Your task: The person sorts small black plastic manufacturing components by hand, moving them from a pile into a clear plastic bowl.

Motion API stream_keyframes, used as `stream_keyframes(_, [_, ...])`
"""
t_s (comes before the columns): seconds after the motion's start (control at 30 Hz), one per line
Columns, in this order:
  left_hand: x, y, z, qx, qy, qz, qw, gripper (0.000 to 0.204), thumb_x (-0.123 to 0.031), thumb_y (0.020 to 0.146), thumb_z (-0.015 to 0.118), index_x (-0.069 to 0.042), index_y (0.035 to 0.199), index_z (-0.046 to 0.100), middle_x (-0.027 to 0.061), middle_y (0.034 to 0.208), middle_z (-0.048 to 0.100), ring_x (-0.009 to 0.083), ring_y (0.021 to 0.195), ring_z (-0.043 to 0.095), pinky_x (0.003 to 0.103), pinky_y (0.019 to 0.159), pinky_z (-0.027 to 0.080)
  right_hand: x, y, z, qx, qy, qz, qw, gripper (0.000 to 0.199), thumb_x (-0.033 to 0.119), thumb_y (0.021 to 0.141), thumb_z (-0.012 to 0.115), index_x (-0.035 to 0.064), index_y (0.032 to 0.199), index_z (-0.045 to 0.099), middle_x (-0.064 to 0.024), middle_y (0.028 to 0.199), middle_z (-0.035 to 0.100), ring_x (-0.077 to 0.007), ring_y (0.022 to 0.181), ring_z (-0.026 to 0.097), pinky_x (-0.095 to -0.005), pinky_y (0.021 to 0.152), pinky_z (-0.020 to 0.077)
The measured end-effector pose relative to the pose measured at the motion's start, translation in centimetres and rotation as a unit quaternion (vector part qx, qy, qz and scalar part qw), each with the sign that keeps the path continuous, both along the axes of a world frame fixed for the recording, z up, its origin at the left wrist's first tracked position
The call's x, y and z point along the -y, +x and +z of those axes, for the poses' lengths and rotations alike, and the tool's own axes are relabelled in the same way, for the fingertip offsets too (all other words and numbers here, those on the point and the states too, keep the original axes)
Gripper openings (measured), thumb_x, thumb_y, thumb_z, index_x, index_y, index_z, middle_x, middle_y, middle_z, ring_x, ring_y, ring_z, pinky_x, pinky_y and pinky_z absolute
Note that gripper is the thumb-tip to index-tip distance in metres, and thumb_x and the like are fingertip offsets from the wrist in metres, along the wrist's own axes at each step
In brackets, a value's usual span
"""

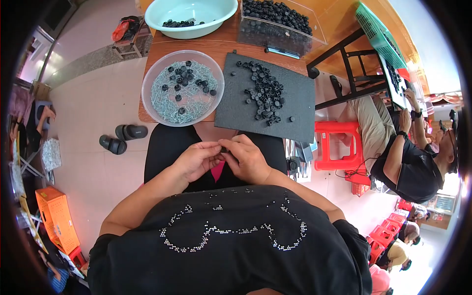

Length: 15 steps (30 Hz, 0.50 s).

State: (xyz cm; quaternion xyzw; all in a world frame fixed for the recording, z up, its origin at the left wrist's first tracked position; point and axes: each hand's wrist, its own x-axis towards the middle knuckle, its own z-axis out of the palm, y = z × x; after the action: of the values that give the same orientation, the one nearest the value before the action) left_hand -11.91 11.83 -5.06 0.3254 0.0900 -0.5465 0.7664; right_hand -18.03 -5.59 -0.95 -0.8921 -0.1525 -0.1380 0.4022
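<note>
My left hand [200,158] and my right hand [246,158] meet above my lap, fingertips pinched together. Between them shows a small black piece [223,149], mostly covered by the fingers; its size and colour are like the caps on the mat. Just beyond my hands stands a round clear tub [146,93] full of thin pale-blue pieces [167,105], with several black caps [184,73] on top. To its right a heap of small round black caps [265,91] lies on a dark grey mat [233,110] at the wooden table's [216,45] near edge.
At the table's back are a pale-green basin [191,32] and a clear box [275,37] of black caps, with a blue pen-like tool [284,52] nearby. A red stool [338,145] and a seated co-worker [408,162] are right. Black slippers [123,138] lie on the floor left.
</note>
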Motion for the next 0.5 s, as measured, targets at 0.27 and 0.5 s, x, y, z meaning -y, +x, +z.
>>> stream_keyframes(0.27, [-0.1, -0.4, 0.0, -0.035, -0.017, -0.012, 0.999, 0.014, -0.014, 0.091, 0.055, -0.003, 0.098, 0.060, 0.0040, 0.088, 0.062, 0.0130, 0.083, 0.059, 0.025, 0.075, 0.048, 0.0, 0.2, -0.6, 0.022, -0.027, 0.043, 0.998, 0.036, 0.001, 0.070, 0.066, -0.0011, 0.105, 0.058, -0.0097, 0.080, 0.062, -0.0275, 0.079, 0.057, -0.0347, 0.070, 0.0484])
stream_keyframes(0.5, [-0.4, 0.5, -3.0, -0.014, 0.067, 0.031, 0.997, 0.014, -0.017, 0.089, 0.058, -0.007, 0.099, 0.059, 0.0026, 0.088, 0.061, 0.0130, 0.080, 0.058, 0.027, 0.073, 0.047, 2.2, 4.9, 0.4, 0.032, -0.030, -0.043, 0.998, 0.011, -0.001, 0.071, 0.064, -0.0009, 0.081, 0.064, -0.0154, 0.075, 0.061, -0.0338, 0.071, 0.057, -0.0404, 0.066, 0.0458])
